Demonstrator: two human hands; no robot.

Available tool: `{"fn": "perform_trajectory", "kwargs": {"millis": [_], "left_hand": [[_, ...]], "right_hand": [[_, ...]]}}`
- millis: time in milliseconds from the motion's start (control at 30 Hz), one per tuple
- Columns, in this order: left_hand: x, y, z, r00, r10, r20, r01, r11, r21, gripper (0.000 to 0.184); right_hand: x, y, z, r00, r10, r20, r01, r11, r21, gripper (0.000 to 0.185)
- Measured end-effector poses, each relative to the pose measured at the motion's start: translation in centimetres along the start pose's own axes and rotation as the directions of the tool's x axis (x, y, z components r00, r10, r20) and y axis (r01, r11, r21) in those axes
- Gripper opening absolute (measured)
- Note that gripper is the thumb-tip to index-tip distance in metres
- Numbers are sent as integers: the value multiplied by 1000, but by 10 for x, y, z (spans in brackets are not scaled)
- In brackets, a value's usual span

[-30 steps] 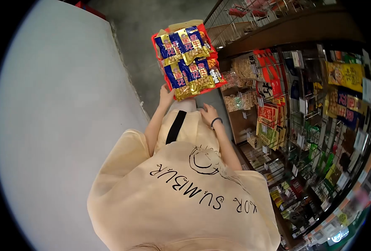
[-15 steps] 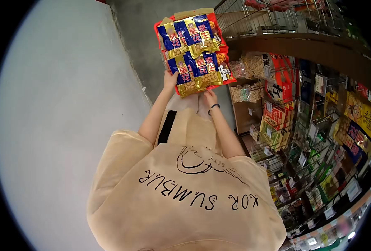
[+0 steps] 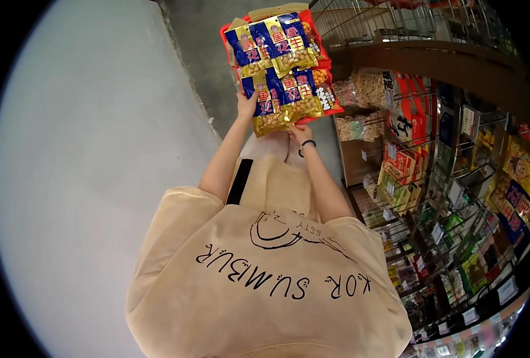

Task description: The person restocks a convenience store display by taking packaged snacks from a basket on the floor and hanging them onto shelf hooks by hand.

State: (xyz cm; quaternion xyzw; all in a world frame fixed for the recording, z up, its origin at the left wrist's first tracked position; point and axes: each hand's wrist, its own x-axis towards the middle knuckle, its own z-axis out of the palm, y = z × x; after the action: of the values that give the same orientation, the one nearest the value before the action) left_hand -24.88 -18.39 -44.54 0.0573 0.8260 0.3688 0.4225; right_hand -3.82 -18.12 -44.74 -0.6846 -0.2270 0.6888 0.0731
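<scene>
In front of my legs, a red basket (image 3: 222, 34) is heaped with snack bags. Blue-and-gold bags of coated peanuts (image 3: 303, 98) lie on top, with red snack packets (image 3: 329, 101) showing along the right side. My left hand (image 3: 248, 105) is closed on the basket's left side near its lower corner, thumb over the edge of a peanut bag, the other fingers mostly hidden behind. At the lower edge of the front peanut bags, my right hand (image 3: 300, 133) has its fingers closed on a bag's bottom edge; its fingertips are partly hidden. A dark band circles that wrist.
Wire shelving (image 3: 444, 179) with many snack packages runs along the right. Bagged nuts (image 3: 360, 126) and red boxes (image 3: 396, 161) sit on its nearer levels, price tags along the edges. A pale wall-like surface (image 3: 97, 179) fills the left; grey floor (image 3: 202, 65) shows between.
The basket with its bags has shifted slightly right in view. My right hand has come up against the bags' lower edge. The shelves have shifted a little to the right.
</scene>
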Motion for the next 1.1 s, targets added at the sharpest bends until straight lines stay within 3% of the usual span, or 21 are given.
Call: {"fn": "perform_trajectory", "kwargs": {"millis": [133, 200, 467, 533, 600, 667, 700, 767, 833, 900, 933, 1000, 1100], "left_hand": [[-10, 0, -4, 998, 47, -43, -43, 994, 98, 60], [-13, -6, -7, 982, 111, -155, -90, 986, 140, 57], [-41, 5, -37, 982, 85, -171, -77, 996, 50, 55], [-51, 15, -44, 980, 121, -157, -108, 991, 84, 55], [-67, 32, -50, 918, 337, -209, -305, 937, 172, 59], [-89, 58, -54, 901, 414, -132, -397, 908, 137, 62], [-91, 62, -54, 850, 521, -77, -509, 851, 130, 60], [-95, 70, -52, 754, 656, 30, -653, 744, 139, 52], [-114, 90, -50, 776, 620, 116, -630, 756, 176, 49], [-134, 110, -43, 826, 530, 193, -562, 800, 209, 46], [-138, 115, -39, 814, 541, 211, -578, 792, 197, 46], [-145, 124, -28, 730, 643, 231, -680, 715, 162, 47], [-182, 165, -16, 610, 751, 251, -784, 619, 53, 46]], "right_hand": [[-14, -3, 0, 997, 43, 67, -43, 999, 0, 32], [-22, -3, 2, 986, 59, 154, -60, 998, 6, 34], [-52, -10, 11, 931, 149, 334, -124, 988, -95, 34], [-59, -12, 17, 930, 97, 354, -49, 989, -143, 34], [-68, -13, 17, 925, 62, 375, -26, 994, -102, 34], [-72, -13, 17, 860, -273, 431, 412, 870, -270, 34], [-92, -29, 14, 883, -255, 394, 412, 823, -391, 34], [-111, -40, 8, 872, -329, 363, 459, 806, -373, 28], [-118, -40, 2, 857, -403, 322, 504, 786, -358, 25], [-124, -41, -3, 844, -480, 239, 503, 863, -43, 28], [-130, -44, -7, 842, -494, 217, 513, 858, -40, 28], [-147, -58, -14, 811, -581, 65, 585, 808, -73, 41], [-194, -89, -28, 736, -670, -97, 667, 742, -64, 42]]}}
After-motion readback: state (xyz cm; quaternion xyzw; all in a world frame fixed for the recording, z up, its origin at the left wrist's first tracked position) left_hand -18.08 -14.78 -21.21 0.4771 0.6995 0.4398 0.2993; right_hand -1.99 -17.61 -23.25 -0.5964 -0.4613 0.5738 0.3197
